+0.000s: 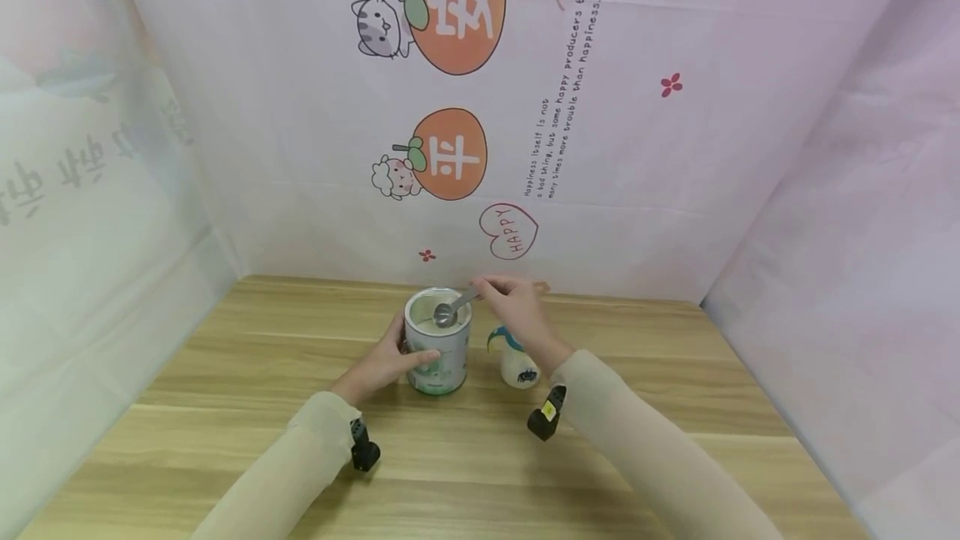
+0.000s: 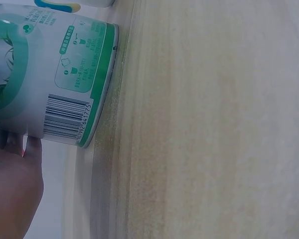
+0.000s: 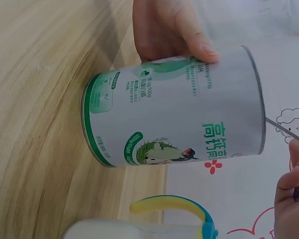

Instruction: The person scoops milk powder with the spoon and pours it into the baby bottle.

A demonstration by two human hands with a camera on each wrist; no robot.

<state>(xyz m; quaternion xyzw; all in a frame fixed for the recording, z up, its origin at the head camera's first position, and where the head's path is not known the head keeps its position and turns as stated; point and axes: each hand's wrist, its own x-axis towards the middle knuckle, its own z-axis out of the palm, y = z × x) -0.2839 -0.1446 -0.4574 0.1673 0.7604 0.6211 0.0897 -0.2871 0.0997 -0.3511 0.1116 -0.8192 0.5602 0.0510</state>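
Observation:
An open milk powder can (image 1: 442,369), white with green print, stands upright on the table. My left hand (image 1: 384,365) grips its left side, the thumb across the front; fingers show at the can's wall in the left wrist view too. My right hand (image 1: 517,307) pinches the handle of a metal measuring spoon (image 1: 446,316), whose round bowl is at the can's mouth above pale powder. In the right wrist view only the spoon's thin handle (image 3: 281,128) shows past the rim; the can hides its bowl.
Beside the can, under my right forearm, stands a baby bottle (image 1: 519,369) with a blue and yellow handle (image 3: 167,200). A wood-grain table (image 1: 465,473) lies beneath. Printed white cloth (image 1: 300,107) hangs behind and at both sides.

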